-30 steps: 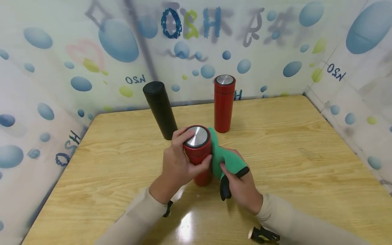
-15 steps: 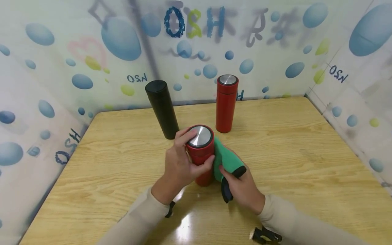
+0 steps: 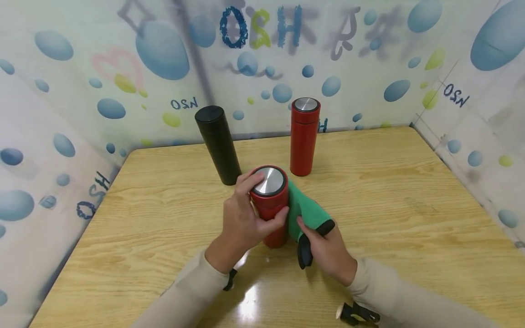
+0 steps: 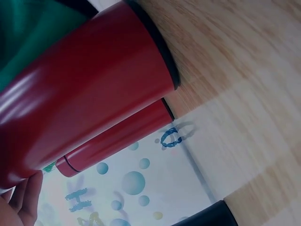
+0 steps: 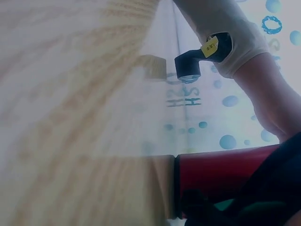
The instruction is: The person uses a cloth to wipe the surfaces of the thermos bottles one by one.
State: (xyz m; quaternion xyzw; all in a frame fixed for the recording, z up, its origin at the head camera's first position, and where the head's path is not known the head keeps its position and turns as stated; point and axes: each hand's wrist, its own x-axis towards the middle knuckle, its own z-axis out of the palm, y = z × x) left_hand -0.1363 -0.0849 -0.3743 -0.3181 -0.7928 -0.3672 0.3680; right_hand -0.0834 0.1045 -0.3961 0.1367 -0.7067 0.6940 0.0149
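Note:
A red thermos bottle (image 3: 270, 205) with a brushed-metal lid top stands about upright in front of me. My left hand (image 3: 239, 223) grips its upper part, with one finger lying on the lid's top and the thumb around the near side. Against the bottle's right side is a green cloth (image 3: 307, 212) with black edging, held by my right hand (image 3: 330, 255), thumb over the cloth and the other fingers mostly hidden behind it. The left wrist view shows the bottle's body (image 4: 94, 84) with the green cloth (image 4: 37, 33) behind it. Dark cloth edging covers part of the bottle (image 5: 211, 174) in the right wrist view.
Farther back on the wooden table (image 3: 156, 214) stand a black bottle (image 3: 217, 146), left, and a second red bottle (image 3: 304, 141), right. Walls with blue and yellow spots border the table at the back and sides.
The cloth's upper flap, earlier raised along the bottle's side, now lies flatter between bottle and right hand. Both hands keep their hold. The view shifts slightly.

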